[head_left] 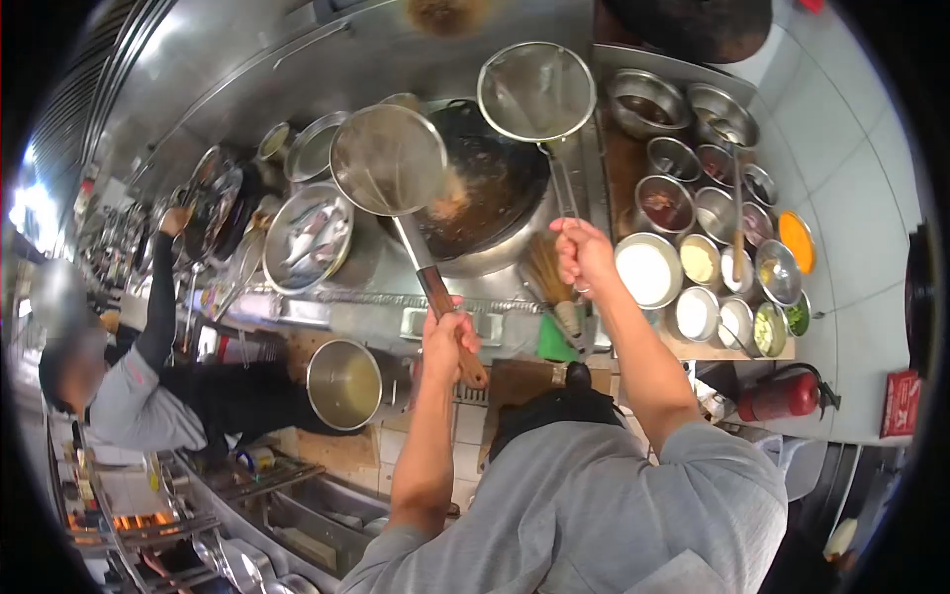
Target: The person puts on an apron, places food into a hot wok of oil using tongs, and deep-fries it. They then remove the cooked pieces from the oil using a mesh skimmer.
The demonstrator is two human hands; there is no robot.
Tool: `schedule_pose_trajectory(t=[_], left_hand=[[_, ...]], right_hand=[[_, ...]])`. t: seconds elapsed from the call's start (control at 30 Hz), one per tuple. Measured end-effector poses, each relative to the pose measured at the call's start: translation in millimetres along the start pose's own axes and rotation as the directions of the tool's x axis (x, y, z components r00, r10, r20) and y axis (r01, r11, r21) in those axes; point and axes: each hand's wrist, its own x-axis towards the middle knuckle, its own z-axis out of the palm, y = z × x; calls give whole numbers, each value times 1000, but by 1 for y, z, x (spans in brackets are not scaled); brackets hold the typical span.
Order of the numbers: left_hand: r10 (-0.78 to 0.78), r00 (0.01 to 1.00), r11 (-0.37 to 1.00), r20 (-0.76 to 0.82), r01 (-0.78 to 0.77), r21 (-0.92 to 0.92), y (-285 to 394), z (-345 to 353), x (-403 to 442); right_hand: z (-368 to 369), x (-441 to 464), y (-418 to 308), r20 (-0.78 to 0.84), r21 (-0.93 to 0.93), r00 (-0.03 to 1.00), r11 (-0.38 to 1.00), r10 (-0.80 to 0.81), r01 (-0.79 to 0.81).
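Note:
My left hand (448,342) is closed around the wooden handle of a round mesh strainer (389,160), whose head is over the left edge of a dark wok (485,188). In my right hand (584,255) is the metal handle of a second mesh strainer (537,91), its head above the wok's back right side. Dark liquid with some lighter bits shows in the wok. A bowl of fish (309,238) lies left of the wok, below the first strainer. The bamboo brush (550,277) rests between my hands, nearer the right one.
Several bowls of ingredients stand at the right, among them a white-filled bowl (648,270). A large metal pot (344,384) is at my left. Another person (148,386) works at the far left. A fire extinguisher (782,398) is at the lower right.

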Motion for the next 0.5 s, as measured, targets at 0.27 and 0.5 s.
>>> schedule_pose_trajectory(t=[0.27, 0.5], left_hand=[[-227, 856, 947, 464, 305, -100, -52, 205, 86], [-365, 710, 845, 602, 524, -105, -121, 393, 212]], right_hand=[[-127, -48, -149, -150, 27, 967, 976, -208, 214], [-230, 4, -222, -119, 14, 982, 989, -143, 146]])
